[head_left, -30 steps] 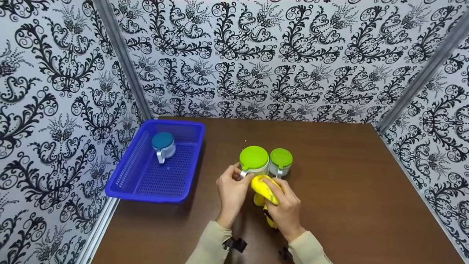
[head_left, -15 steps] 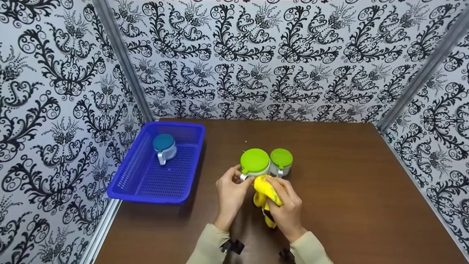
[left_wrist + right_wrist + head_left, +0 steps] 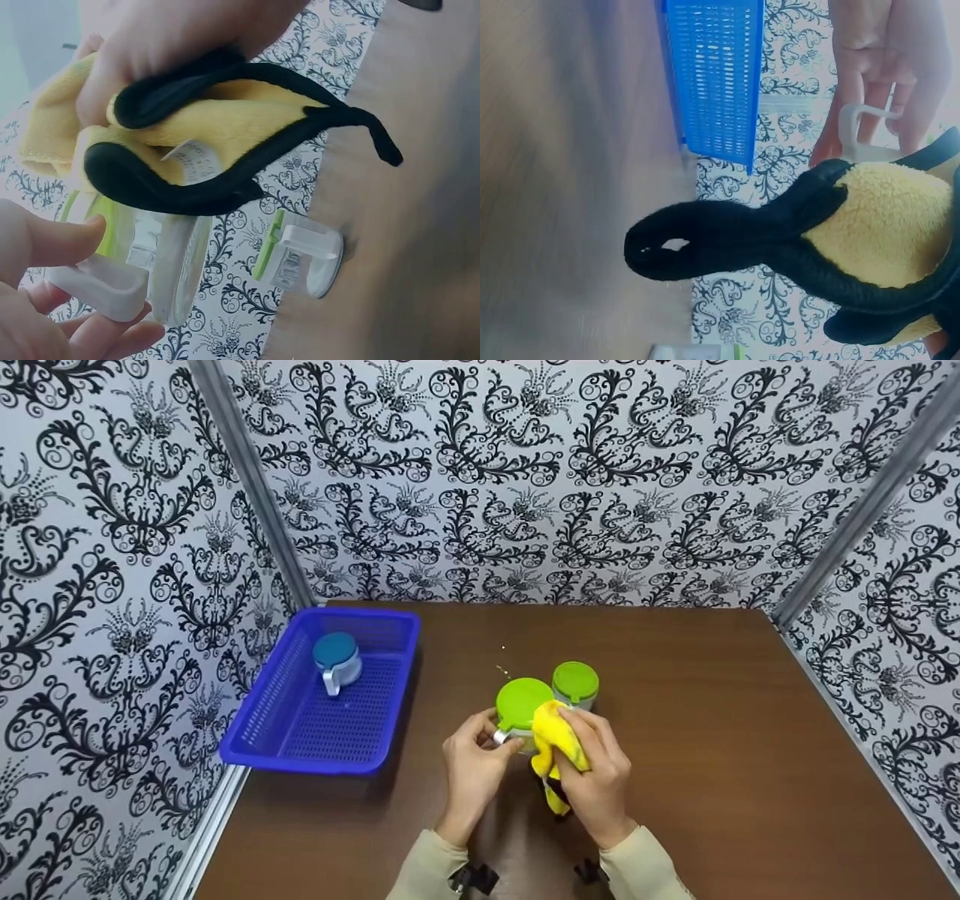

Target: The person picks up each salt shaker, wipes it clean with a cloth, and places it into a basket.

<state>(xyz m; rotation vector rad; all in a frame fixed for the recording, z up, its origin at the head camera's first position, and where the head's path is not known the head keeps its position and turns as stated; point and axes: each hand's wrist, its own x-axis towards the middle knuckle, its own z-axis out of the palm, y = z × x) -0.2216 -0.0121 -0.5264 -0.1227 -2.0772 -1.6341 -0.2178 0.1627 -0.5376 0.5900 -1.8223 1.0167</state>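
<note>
Across the middle of the table (image 3: 712, 735), head view: left hand (image 3: 474, 761) is gripping the larger green-lidded jar (image 3: 523, 701) by its handle, lid facing up. Right hand (image 3: 600, 776) is gripping a bunched yellow cloth (image 3: 556, 735), digits curled round it, and the cloth is overlapping the right side of that jar. The smaller green-lidded jar (image 3: 576, 682) is standing just behind and right of the cloth. A few pale specks (image 3: 504, 669) are lying on the table behind the larger jar. Well off to the left, the blue basket (image 3: 300, 766) is holding a teal-lidded jar (image 3: 336, 652), upright, its handle facing the person. Patterned walls (image 3: 525, 510) are closing in the back and sides.

Left wrist: thumb and fingers (image 3: 112, 339) are clamping the white handle (image 3: 112, 289) from both sides. Jar base is showing against the wall, clear of the table. Cloth is draping below the right hand, showing black edging and a white tag (image 3: 196, 161). Smaller jar is resting on the table beyond.

Right wrist: the cloth's black loop (image 3: 675, 236) is hanging toward the table. Left hand is pinching the handle behind it. Basket is showing up top; smaller jar is only peeking in at the bottom edge. Right fingers are mostly hidden here; can't tell their grip from this view.
</note>
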